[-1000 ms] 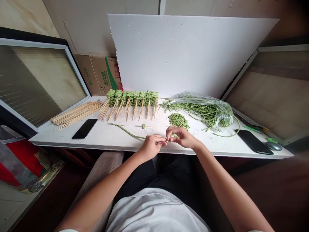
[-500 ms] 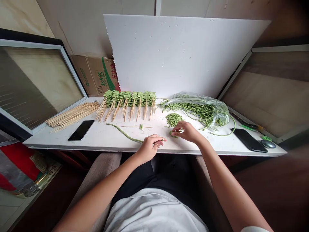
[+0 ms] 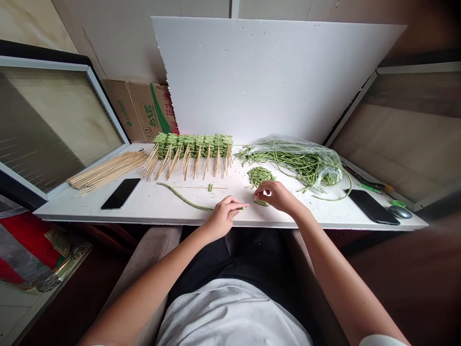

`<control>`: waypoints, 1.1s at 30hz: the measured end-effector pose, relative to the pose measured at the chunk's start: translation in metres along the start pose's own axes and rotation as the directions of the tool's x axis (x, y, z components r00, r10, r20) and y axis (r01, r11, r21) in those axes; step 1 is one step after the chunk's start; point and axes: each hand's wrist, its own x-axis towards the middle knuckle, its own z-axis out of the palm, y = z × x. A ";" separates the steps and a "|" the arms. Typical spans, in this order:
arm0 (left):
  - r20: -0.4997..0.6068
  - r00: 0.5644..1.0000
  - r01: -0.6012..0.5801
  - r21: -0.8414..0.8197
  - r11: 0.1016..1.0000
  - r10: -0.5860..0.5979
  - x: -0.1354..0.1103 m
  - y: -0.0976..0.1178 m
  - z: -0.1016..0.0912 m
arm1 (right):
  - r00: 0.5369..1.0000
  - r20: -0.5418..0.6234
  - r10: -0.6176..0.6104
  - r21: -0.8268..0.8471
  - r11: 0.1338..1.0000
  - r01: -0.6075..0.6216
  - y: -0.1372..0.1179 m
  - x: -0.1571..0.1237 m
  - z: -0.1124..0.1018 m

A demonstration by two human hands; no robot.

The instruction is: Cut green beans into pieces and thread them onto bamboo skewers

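My left hand [image 3: 224, 217] is closed around a long green bean [image 3: 183, 198]. The bean trails leftward over the white table, and its cut end peeks out past my fingertips on the right. A few short bean pieces [image 3: 261, 203] lie just below my right hand [image 3: 275, 196], whose thumb and finger are curled into a pinch. What sits between those fingertips is too small to make out. Behind that hand is a heap of cut bean pieces [image 3: 261, 176]. A thin skewer [image 3: 194, 188] lies flat near the middle, with short bean pieces [image 3: 210, 188] on or against it.
Skewered bean bundles [image 3: 194, 145] stand in a row at the back. Loose bamboo skewers [image 3: 108, 169] and a phone [image 3: 120, 193] lie left. To the right are bagged long beans [image 3: 298, 161], another phone [image 3: 371, 206] and a mouse-like grey object [image 3: 401, 212]. A white board [image 3: 281, 77] rises behind.
My right hand has shifted slightly left and its fingertips point lower beside the short pieces. My left hand keeps its hold on the long bean, its fingers a little straighter.
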 end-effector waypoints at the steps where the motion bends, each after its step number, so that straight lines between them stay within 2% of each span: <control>1: -0.025 1.000 -0.003 0.005 1.000 0.004 0.000 -0.001 0.000 | 1.000 -0.001 0.009 0.024 1.000 -0.009 -0.008 0.000 -0.001; 6: -0.166 0.981 0.082 -0.090 0.993 -0.096 0.003 -0.004 0.004 | 0.989 0.144 -0.025 0.187 0.982 -0.003 -0.051 -0.001 0.000; 10: -0.160 0.979 0.098 -0.152 0.983 -0.123 0.003 -0.002 0.007 | 0.990 0.120 -0.070 0.139 0.989 0.053 -0.068 -0.003 0.005; 14: -0.141 0.984 0.093 -0.122 0.988 -0.110 0.004 -0.001 0.005 | 0.991 0.105 -0.080 0.123 0.990 0.067 -0.063 -0.004 -0.004; 19: -0.169 0.984 0.066 0.064 0.996 -0.054 0.005 -0.003 -0.001 | 0.995 0.097 -0.019 0.069 0.998 0.012 -0.059 -0.006 -0.016; 24: -0.190 0.982 0.013 0.174 0.985 0.021 0.003 -0.005 0.000 | 0.986 0.113 -0.124 0.029 0.992 0.121 -0.067 -0.005 -0.005; 33: -0.214 0.974 -0.037 0.174 0.984 0.074 0.002 0.006 0.002 | 0.978 0.051 -0.200 0.038 0.979 0.199 -0.060 0.000 0.012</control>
